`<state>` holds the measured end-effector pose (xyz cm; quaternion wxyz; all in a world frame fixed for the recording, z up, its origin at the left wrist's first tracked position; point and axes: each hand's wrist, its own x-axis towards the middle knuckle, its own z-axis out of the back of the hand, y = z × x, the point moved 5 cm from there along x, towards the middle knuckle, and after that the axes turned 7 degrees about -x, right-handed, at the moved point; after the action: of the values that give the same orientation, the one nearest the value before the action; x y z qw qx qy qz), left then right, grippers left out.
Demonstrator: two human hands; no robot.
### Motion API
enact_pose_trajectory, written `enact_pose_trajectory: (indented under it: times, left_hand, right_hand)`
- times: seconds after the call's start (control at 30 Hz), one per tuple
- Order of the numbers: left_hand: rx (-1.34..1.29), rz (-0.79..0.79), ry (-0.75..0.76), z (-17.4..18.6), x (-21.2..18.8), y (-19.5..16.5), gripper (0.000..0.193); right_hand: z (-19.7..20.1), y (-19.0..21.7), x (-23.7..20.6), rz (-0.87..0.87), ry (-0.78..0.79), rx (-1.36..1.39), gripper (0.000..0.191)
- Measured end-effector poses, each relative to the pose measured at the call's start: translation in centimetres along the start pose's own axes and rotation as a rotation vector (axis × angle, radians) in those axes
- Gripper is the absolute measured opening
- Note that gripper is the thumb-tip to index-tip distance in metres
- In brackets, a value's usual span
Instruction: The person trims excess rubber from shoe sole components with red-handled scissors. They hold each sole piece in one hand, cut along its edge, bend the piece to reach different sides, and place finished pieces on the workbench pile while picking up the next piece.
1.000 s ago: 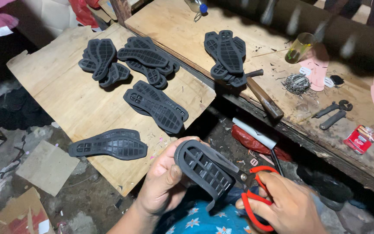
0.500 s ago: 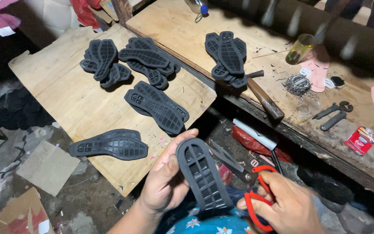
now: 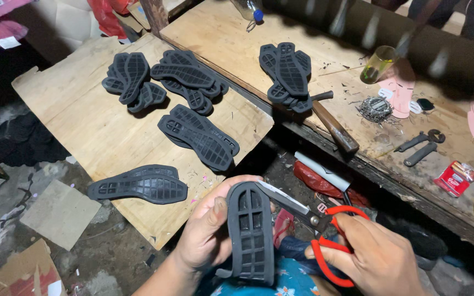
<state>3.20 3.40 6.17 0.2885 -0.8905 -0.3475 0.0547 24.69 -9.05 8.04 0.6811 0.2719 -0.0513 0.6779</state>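
Scissors [image 3: 314,219] with red handles are sitting in the right hand [image 3: 377,257], fingers threaded through the loops, blades parted against the rim of the black rubber sole [image 3: 250,235] – probably for trimming that edge. The left hand [image 3: 207,233] is gripping the sole upright, grid side facing the camera, thumb pressing on it to keep it steady. More soles are lying in piles [image 3: 190,82] on the plywood board [image 3: 83,115] – sorted, I'd guess.

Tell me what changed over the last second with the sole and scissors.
The left hand turned the black rubber sole from tilted to nearly upright, grid side facing the camera. The right hand kept the red-handled scissors at its edge. The soles on the wooden board stayed put.
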Motion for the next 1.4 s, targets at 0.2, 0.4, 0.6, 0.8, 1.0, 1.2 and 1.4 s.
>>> enact_pose_trajectory:
  times: [0.2,0.4,0.6,0.8,1.0,1.2,1.4]
  left_hand:
    - [0.036,0.020,-0.003,0.1,0.1,-0.2,0.074]
    - [0.103,0.050,0.004,-0.1,0.1,-0.1,0.076]
    - [0.141,0.124,-0.014,0.0,-0.2,-0.6,0.080]
    - [0.162,0.187,-0.039,0.3,-0.1,-0.5,0.077]
    - [0.170,0.215,-0.042,0.4,-0.1,-0.6,0.077]
    - [0.151,0.215,-0.025,0.1,-0.2,-0.8,0.073]
    - [0.196,0.224,0.030,0.3,-0.1,-0.4,0.070]
  right_hand:
    - [0.4,-0.3,0.0,0.030,0.009,0.011,0.064]
    - [-0.1,-1.4,-1.0,0.080,0.005,0.028,0.062]
    - [-1.2,-2.7,-2.2,-0.019,0.090,-0.007,0.063]
    - [0.1,-1.3,-1.1,0.060,0.023,0.007,0.065]
    - [0.2,-1.2,-1.0,0.058,0.034,-0.015,0.064]
    - [0.0,-1.5,-1.3,0.076,0.041,-0.023,0.062]
    - [0.5,-0.9,-0.8,0.101,0.031,0.014,0.062]
